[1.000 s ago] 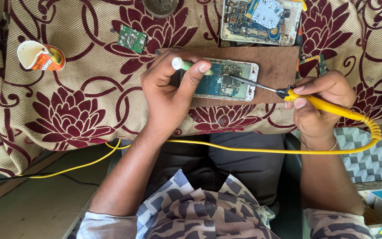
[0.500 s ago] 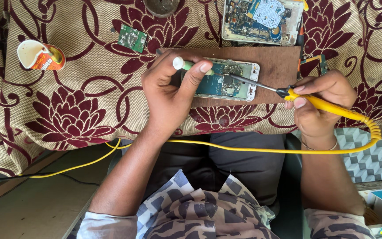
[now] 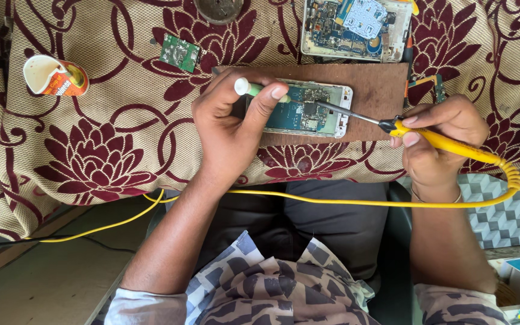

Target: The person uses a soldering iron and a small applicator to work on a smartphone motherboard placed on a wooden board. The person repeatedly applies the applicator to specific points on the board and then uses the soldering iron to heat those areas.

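My left hand (image 3: 227,123) is pinching a small green-and-white stick (image 3: 254,89) over the opened phone with its exposed circuit board (image 3: 308,111), lying on a brown wooden board (image 3: 380,90) on the tabletop. My right hand (image 3: 437,141) is gripping a yellow-handled soldering iron (image 3: 446,143), its tip touching the phone's board.

Cloth: a floral maroon-and-beige cover (image 3: 121,150) is draping the table.
Left: a small cup (image 3: 54,75) is lying tipped.
Top: a green circuit board (image 3: 179,53) is sitting flat; a second opened phone (image 3: 356,27) is lying nearby.
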